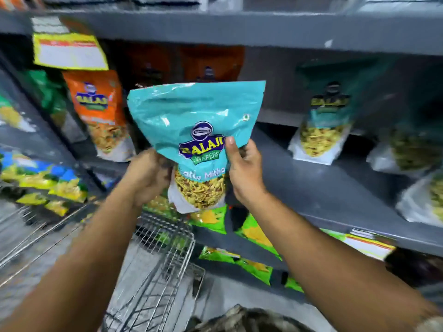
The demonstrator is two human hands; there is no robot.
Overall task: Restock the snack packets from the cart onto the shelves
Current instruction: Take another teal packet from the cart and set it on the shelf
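I hold a teal snack packet [191, 121] upright in front of the grey shelf [318, 188], at its middle. My left hand [146, 176] grips its lower left edge, and my right hand [244, 168] grips its lower right side with the thumb on the front. A matching teal packet [323, 121] stands on the same shelf to the right. The wire cart [165, 255] sits below my arms, its inside mostly hidden.
An orange packet [100, 113] stands at the shelf's left, with more orange ones behind. White-based packets [412, 152] line the right end. Green packets [254, 236] fill the lower shelf. A yellow price tag [69, 53] hangs from the upper shelf edge. Blue and yellow packets [43, 178] lie at left.
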